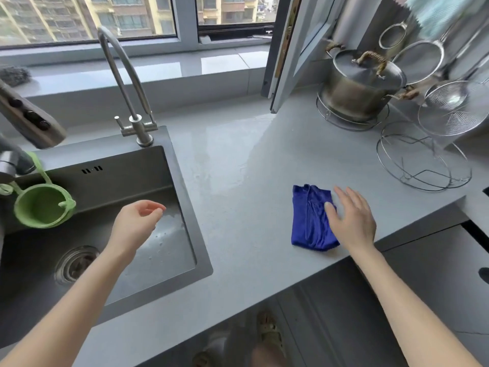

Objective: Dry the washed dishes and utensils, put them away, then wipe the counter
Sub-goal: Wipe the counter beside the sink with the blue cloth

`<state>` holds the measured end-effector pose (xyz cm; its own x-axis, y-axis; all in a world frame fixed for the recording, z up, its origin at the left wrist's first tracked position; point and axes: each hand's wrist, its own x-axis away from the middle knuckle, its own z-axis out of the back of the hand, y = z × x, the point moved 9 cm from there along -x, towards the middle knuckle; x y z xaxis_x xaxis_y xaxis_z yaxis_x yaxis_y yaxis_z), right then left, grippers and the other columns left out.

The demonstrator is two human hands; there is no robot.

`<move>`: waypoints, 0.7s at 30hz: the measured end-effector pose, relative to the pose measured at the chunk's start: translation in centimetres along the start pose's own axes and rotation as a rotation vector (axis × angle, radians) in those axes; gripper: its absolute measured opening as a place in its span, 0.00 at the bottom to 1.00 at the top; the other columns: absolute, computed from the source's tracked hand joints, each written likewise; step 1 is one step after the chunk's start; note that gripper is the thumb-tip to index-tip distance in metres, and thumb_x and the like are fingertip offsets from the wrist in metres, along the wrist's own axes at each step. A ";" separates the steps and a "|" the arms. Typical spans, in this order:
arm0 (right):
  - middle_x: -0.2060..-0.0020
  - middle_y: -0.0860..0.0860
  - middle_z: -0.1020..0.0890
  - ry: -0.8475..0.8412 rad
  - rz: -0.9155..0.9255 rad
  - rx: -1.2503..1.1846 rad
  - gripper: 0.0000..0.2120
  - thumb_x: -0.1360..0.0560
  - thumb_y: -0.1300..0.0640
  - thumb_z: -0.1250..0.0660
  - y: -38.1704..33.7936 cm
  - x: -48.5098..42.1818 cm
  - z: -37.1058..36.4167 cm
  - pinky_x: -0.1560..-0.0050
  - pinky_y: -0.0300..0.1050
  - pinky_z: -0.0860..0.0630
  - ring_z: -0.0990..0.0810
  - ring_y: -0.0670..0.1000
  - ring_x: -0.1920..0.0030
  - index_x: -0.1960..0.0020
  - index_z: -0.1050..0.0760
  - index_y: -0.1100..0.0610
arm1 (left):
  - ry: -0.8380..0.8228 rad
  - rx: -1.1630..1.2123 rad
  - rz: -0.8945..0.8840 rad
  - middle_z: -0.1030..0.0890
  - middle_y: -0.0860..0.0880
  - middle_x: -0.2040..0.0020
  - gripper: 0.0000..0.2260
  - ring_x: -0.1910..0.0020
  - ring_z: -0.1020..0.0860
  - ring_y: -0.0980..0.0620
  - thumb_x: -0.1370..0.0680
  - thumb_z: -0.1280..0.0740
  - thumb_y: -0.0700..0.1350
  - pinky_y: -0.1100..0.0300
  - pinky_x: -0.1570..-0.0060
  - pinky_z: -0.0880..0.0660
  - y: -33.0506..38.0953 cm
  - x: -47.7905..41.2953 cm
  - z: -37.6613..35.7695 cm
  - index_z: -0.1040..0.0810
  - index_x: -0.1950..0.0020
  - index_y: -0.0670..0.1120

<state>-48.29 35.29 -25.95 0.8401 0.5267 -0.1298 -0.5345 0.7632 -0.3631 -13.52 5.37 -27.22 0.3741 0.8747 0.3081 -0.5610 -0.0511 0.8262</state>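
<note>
While on counter (267, 154), cloth (308, 221) under right hand (353, 221).

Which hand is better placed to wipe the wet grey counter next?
Right, probably: the right hand rests on the folded blue cloth on the grey counter; the left hand hovers empty over the dark metal sink.

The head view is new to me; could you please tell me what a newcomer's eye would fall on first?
The bright blue cloth on the grey counter stands out most, with the right hand resting open on its right edge. The left hand hangs empty over the dark sink, near a green basket. A lidded steel pot stands back right.
</note>
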 end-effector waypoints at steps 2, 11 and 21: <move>0.24 0.57 0.43 -0.207 0.004 0.166 0.31 0.23 0.35 0.45 -1.0 -0.4 -4.2 0.27 0.60 0.47 0.46 0.60 0.24 0.24 0.43 0.47 | -0.004 -0.020 0.006 0.19 0.47 0.56 0.09 0.54 0.21 0.44 0.24 0.36 0.40 0.46 0.47 0.23 0.1 -0.4 -1.0 0.20 0.59 0.51; 0.23 0.57 0.46 -0.320 -0.107 0.302 0.27 0.20 0.41 0.49 -4.0 -10.7 -11.1 0.28 0.63 0.50 0.51 0.64 0.25 0.23 0.46 0.46 | 0.037 -0.021 0.094 0.18 0.49 0.55 0.08 0.51 0.20 0.46 0.24 0.35 0.40 0.45 0.43 0.24 1.0 -3.8 -4.7 0.19 0.58 0.51; 0.38 0.57 0.22 -0.388 0.916 0.070 0.20 0.30 0.53 0.41 -19.8 -3.8 -16.5 0.41 0.60 0.26 0.23 0.64 0.40 0.41 0.20 0.52 | 0.188 0.028 0.142 0.19 0.48 0.58 0.09 0.55 0.21 0.46 0.25 0.35 0.40 0.46 0.44 0.23 4.0 -9.3 -7.1 0.20 0.61 0.52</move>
<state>-39.40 11.95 -33.51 0.0195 0.9997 -0.0175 -0.9762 0.0152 -0.2165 -24.52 0.45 -30.11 0.1478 0.9320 0.3310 -0.5767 -0.1907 0.7944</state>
